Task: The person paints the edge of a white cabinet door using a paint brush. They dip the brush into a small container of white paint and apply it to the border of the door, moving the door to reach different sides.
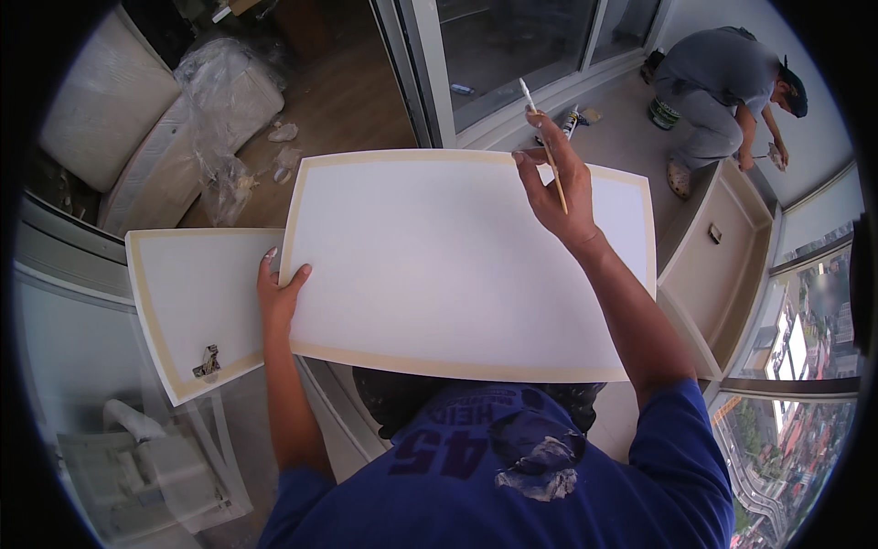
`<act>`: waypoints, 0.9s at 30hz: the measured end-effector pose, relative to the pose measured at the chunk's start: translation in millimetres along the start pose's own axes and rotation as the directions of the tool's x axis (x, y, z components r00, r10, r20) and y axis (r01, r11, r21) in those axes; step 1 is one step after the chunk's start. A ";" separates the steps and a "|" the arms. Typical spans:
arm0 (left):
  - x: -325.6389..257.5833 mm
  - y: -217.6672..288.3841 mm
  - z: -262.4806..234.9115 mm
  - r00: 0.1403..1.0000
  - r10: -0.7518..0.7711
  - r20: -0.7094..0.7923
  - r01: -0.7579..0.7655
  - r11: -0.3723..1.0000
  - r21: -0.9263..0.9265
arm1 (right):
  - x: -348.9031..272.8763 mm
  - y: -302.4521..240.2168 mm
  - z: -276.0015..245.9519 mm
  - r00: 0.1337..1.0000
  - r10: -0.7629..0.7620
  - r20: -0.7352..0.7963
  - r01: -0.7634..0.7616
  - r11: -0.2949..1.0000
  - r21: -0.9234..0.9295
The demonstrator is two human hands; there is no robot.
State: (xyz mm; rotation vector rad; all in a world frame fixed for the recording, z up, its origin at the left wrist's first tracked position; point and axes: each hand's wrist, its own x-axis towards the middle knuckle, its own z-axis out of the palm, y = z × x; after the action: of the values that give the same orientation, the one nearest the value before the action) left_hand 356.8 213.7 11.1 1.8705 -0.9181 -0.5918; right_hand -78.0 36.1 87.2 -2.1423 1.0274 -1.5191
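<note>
A large white panel with a tan taped border lies flat in front of me. My left hand grips its left edge, thumb on top. My right hand rests at the panel's far edge and holds a thin paintbrush with a wooden handle, its white tip pointing away from me. A second, smaller white panel with the same tan border lies to the left, partly under the big one, with a crumpled scrap on its near corner.
A crouching person in grey works at the far right wall beside a paint can. A white open cabinet box stands at the right. Plastic-wrapped furniture sits at the far left. Glass window panes lie below and at the right.
</note>
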 end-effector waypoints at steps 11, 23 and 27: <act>-12.6 -7.7 -5.0 0.997 -0.079 -0.026 0.080 0.996 0.033 | -15.4 10.3 107.4 0.995 0.101 0.008 -0.100 0.957 0.272; 2.7 8.5 44.4 0.880 0.465 -0.092 -0.327 0.736 0.592 | -14.9 27.4 110.9 1.000 0.008 -0.016 -0.004 0.973 0.231; 0.4 54.0 123.3 0.778 0.627 0.035 -0.583 0.702 0.408 | -16.7 32.0 110.0 0.999 -0.001 -0.033 0.010 0.960 0.280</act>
State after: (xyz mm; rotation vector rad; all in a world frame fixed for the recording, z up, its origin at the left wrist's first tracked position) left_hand 249.7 132.4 4.7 1.7583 -1.5841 0.1239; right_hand 7.6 10.3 13.7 -1.9314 0.7631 -1.5995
